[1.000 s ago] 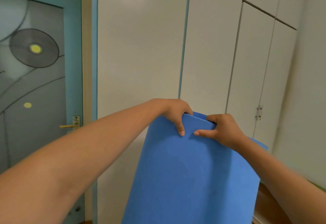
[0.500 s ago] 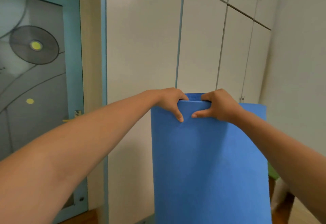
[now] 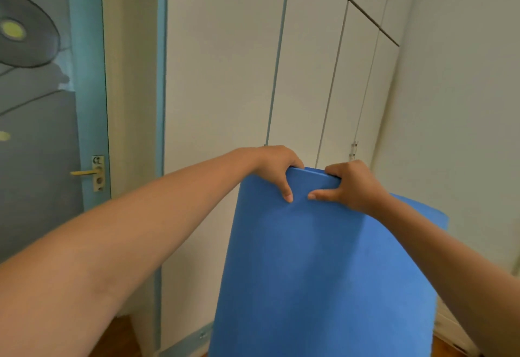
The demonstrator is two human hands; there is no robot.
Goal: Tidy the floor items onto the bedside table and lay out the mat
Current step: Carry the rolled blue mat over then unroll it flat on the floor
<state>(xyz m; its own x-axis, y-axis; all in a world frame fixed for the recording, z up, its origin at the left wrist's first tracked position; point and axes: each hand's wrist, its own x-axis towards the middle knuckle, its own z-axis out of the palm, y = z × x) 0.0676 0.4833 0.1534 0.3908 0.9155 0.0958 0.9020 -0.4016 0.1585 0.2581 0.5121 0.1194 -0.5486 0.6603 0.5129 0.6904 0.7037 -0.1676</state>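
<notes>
A blue foam mat (image 3: 323, 266) hangs upright in front of me, filling the lower middle of the view. My left hand (image 3: 277, 166) and my right hand (image 3: 351, 186) both pinch its top edge, close together, thumbs on the near face and fingers over the back. A curled part of the mat shows behind my right forearm. The mat's lower end runs out of the bottom of the frame. The bedside table and floor items are out of view.
White wardrobe doors (image 3: 309, 75) stand straight ahead, close behind the mat. A blue-framed door (image 3: 42, 131) with a brass handle (image 3: 84, 172) is on the left. A white wall is on the right. Wooden floor (image 3: 118, 337) shows at the bottom left.
The mat tilted from leaning right to upright and now flares slightly at the bottom. Both hands kept their grip on the top edge. My view shifted rightward then back a little.
</notes>
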